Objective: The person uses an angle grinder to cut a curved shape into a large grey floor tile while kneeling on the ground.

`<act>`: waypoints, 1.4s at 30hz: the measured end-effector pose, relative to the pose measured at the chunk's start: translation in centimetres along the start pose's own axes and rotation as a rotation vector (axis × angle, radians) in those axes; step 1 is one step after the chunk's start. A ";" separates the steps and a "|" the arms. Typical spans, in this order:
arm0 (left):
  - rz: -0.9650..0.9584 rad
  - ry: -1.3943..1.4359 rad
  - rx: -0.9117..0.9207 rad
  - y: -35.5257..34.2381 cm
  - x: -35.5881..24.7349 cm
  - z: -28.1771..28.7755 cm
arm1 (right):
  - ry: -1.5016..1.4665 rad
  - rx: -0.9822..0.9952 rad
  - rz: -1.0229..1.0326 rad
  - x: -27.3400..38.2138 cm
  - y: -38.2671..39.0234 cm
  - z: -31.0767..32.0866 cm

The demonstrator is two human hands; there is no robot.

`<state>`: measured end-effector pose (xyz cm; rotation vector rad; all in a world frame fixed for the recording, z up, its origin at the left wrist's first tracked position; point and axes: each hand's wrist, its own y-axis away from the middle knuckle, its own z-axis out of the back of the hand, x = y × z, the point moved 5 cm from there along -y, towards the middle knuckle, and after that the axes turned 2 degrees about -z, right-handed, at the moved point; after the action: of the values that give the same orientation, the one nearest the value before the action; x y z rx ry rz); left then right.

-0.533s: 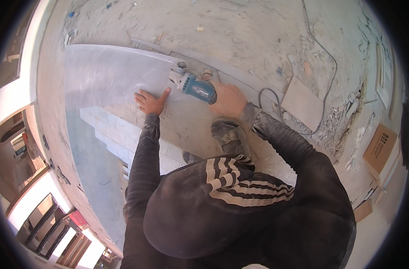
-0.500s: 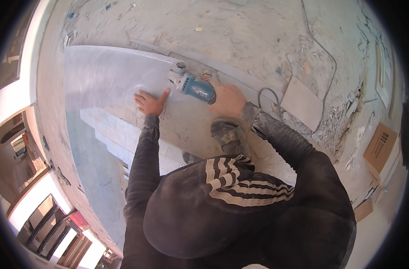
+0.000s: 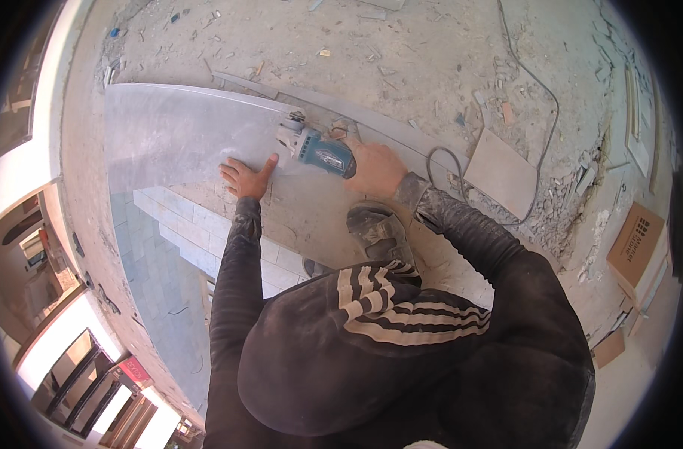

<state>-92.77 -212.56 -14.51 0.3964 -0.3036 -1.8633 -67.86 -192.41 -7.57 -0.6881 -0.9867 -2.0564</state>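
Note:
A large grey slab (image 3: 169, 131) lies at the far left, light dust on its face. My left hand (image 3: 246, 179) rests flat on it near the close edge, fingers spread. My right hand (image 3: 377, 169) grips the rear body of a teal angle grinder (image 3: 326, 154). The grinder's metal head points left and sits at the slab's far edge, a short way from my left thumb. I cannot tell whether its disc touches the slab or is spinning. A narrow grey strip (image 3: 409, 137) runs along beyond the slab's far edge to the right.
Light rectangular tiles (image 3: 184, 224) lie left of my feet. A dusty shoe (image 3: 377, 228) stands close behind the grinder. A power cord (image 3: 557, 112) loops over the rubble-strewn floor, passing a loose square tile (image 3: 500, 173). A cardboard box (image 3: 635, 247) sits at the right.
The view has shifted slightly and looks clearer, with less haze over the slab. Both hands and the grinder keep about the same place against the slab.

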 end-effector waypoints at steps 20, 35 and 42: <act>-0.013 -0.010 -0.013 -0.4 0.4 -0.2 | 0.009 0.038 -0.028 -0.2 0.0 -0.2; -0.026 0.033 -0.002 0.2 0.0 0.1 | 0.005 0.020 -0.002 -0.4 -0.4 -0.8; -0.079 0.042 -0.012 -0.1 0.1 -0.2 | 0.009 0.015 0.031 -0.3 -0.8 -0.8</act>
<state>-92.84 -212.66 -14.72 0.4443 -0.2517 -1.9308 -68.44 -192.65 -8.54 -0.6821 -0.9794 -2.0213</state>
